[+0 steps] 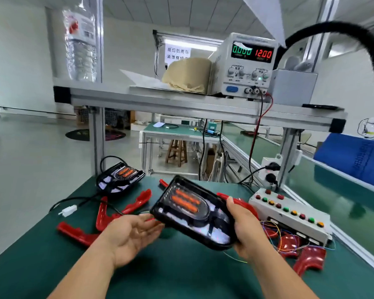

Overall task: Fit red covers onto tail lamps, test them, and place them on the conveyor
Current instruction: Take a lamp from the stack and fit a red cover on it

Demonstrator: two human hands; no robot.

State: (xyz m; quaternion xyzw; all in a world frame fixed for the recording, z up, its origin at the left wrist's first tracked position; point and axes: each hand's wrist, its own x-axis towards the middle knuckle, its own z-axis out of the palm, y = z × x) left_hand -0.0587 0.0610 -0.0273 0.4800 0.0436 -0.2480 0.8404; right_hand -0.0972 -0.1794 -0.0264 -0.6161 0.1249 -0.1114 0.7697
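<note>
Lamp: tail lamp [192,214] is being held tilted over the mat [181,272], frame centre, no cover fitted.
R hand: right hand [246,229] is being wrapped round the lamp's right end.
L hand: left hand [130,236] is being held wide, palm up, beside the lamp's lower-left edge, holding nothing.
Tip: a red cover [121,208], centre-left, is prob. best being lined up edge to edge, then pressed evenly.
Room: right side is being crowded by button box [289,214] & wires [274,231]; bottom centre is being offered as open mat; conveyor [333,190] at far right.

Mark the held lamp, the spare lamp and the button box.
held lamp [184,203]: head view, on its orange strips.
spare lamp [125,172]: head view, on its orange strips.
button box [289,217]: head view, on its white casing.
</note>
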